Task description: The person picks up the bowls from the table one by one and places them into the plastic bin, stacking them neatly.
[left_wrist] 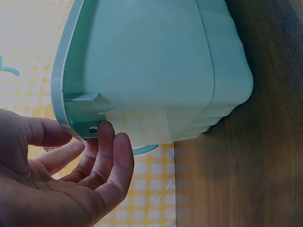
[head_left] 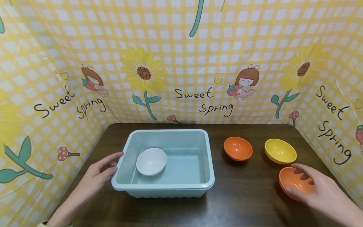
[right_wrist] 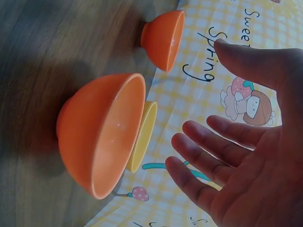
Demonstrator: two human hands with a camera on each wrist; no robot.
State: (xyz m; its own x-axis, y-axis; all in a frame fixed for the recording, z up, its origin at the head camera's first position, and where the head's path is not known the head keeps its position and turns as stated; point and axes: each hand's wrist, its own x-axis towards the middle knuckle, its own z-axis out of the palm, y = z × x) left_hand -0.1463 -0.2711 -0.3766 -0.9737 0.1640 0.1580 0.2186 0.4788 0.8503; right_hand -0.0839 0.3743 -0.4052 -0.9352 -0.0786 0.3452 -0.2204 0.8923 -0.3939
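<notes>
A pale blue-green plastic tub [head_left: 163,186] stands on the table, with a white bowl [head_left: 151,161] inside at its left. My left hand [head_left: 99,171] holds the tub's left rim; in the left wrist view the thumb lies at the rim and several fingers curl beneath it. Over the near orange bowl [head_left: 295,181] hovers my right hand [head_left: 317,186], fingers spread. The right wrist view shows a gap between that hand [right_wrist: 241,151] and the orange bowl [right_wrist: 99,123]. Farther back sit a second orange bowl [head_left: 238,148] and a yellow bowl [head_left: 280,151].
The dark brown wooden table [head_left: 241,201] extends around the tub and bowls. A yellow checked cloth [head_left: 181,69] with flower prints and "Sweet Spring" lettering hangs behind and along both sides.
</notes>
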